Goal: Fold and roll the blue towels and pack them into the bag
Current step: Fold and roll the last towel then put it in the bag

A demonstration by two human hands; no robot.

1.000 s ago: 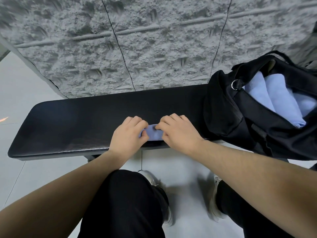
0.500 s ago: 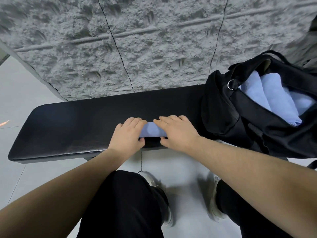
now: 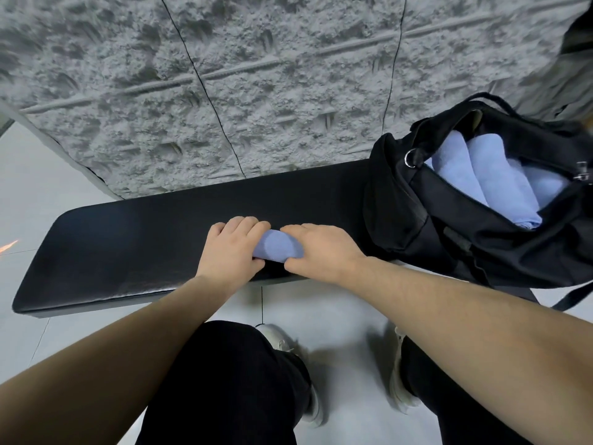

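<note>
Several rolled towels (image 3: 500, 175) already sit in the bag (image 3: 433, 226). On the worktop (image 3: 128, 245), left hand (image 3: 231, 248) and right hand (image 3: 321, 248) both grip one rolled blue towel (image 3: 277, 248), not yet packed.

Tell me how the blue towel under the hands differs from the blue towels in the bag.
The towel on the bench is gripped by the left hand and right hand; the towels in the bag lie untouched. It rests on the black bench; they sit inside the open black bag. All are light blue rolls.
</note>
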